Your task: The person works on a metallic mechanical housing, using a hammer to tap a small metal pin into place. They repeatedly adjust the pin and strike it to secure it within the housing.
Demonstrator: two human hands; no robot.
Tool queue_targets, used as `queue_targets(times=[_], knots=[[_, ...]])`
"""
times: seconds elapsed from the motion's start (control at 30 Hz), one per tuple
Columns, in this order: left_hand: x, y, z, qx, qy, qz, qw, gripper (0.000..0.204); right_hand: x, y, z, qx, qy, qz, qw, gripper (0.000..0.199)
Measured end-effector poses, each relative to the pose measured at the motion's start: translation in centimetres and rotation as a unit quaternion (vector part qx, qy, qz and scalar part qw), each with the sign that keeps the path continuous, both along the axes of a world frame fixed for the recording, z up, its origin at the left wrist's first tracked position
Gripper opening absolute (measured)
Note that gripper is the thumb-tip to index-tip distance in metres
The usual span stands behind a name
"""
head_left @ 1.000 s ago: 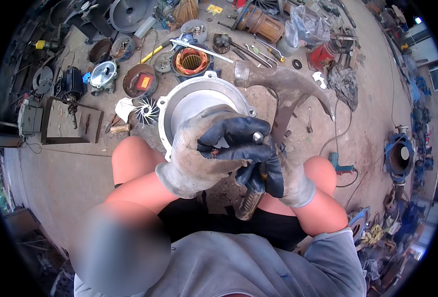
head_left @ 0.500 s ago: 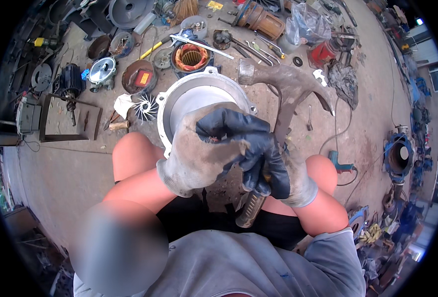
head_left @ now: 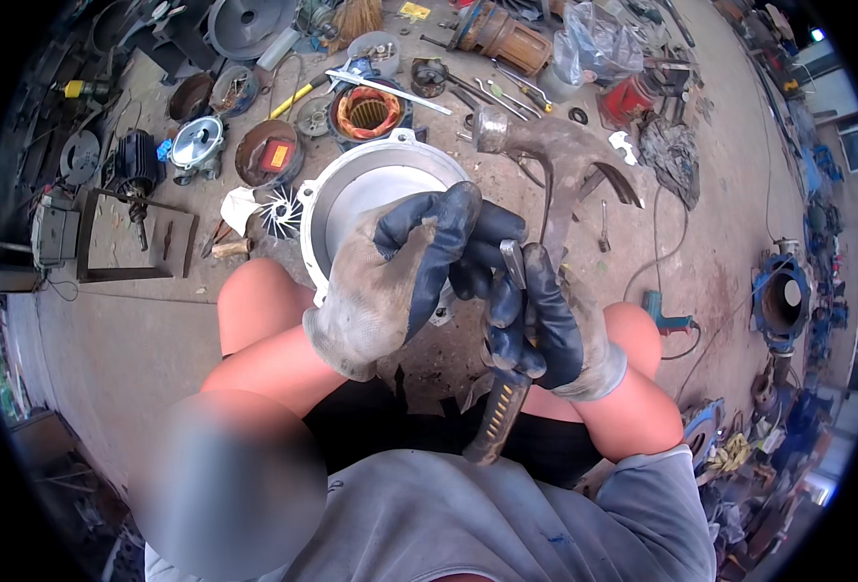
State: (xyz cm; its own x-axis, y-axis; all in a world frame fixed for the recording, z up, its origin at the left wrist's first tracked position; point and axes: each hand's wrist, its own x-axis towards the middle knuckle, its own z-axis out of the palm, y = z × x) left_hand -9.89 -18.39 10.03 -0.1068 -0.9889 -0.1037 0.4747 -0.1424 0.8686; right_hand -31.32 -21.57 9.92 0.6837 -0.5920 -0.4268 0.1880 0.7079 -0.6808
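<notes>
My right hand (head_left: 566, 335), in a grey glove with dark coated fingers, grips a claw hammer (head_left: 566, 160). The hammer's head is up and its ridged grip (head_left: 500, 412) points down toward my lap. A small shiny metal piece (head_left: 513, 264) shows at the same hand's thumb and fingertips. My left hand (head_left: 390, 267), gloved alike, is beside it, thumb raised and fingers loosely bent toward the metal piece. Whether those fingertips touch it is hidden. Behind my left hand is a round silver metal housing (head_left: 314, 228) with bolt lugs, partly covered.
Beyond the housing are a motor stator with copper windings (head_left: 366, 112), a rusty bowl with a red box (head_left: 272, 155) and a white fan wheel (head_left: 281, 211). Wrenches (head_left: 506, 97) lie farther off. A green power tool (head_left: 663, 315) with its cord is by my right knee.
My left hand's thumb has lifted and its fingers have loosened from the right hand's. The small metal piece now shows. The hammer has shifted slightly, its grip lower.
</notes>
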Motion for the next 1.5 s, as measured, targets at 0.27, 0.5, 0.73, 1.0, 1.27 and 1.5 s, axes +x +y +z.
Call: queue_targets(times=[0.27,0.5,0.73,1.0,1.27,1.5], knots=[[-0.3,0.0,0.3,-0.126,-0.036,-0.053,0.990,0.056,-0.5,-1.1,0.2,-0.056,0.065,-0.011,0.996,0.046],[-0.7,-0.9,0.0,-0.168,-0.200,-0.051,0.964,0.038,-1.4,-1.0,-3.0,0.168,-0.214,0.097,0.957,0.047],[-1.6,-1.0,0.7,-0.040,-0.127,-0.023,0.991,0.025,-1.0,-0.5,-3.5,0.125,-0.097,0.036,0.987,0.050],[-1.3,-1.0,0.5,0.007,-0.079,-0.019,0.997,0.025,-0.1,-1.2,-2.6,0.146,-0.058,0.034,0.987,0.048],[-0.6,-1.3,0.6,-0.036,-0.129,0.000,0.991,0.024,0.0,-1.2,-2.9,0.135,-0.036,0.012,0.990,0.043],[1.6,-1.9,0.7,-0.117,-0.237,0.071,0.962,0.036,1.5,-3.2,0.2,-0.101,0.061,-0.045,0.992,0.040]])
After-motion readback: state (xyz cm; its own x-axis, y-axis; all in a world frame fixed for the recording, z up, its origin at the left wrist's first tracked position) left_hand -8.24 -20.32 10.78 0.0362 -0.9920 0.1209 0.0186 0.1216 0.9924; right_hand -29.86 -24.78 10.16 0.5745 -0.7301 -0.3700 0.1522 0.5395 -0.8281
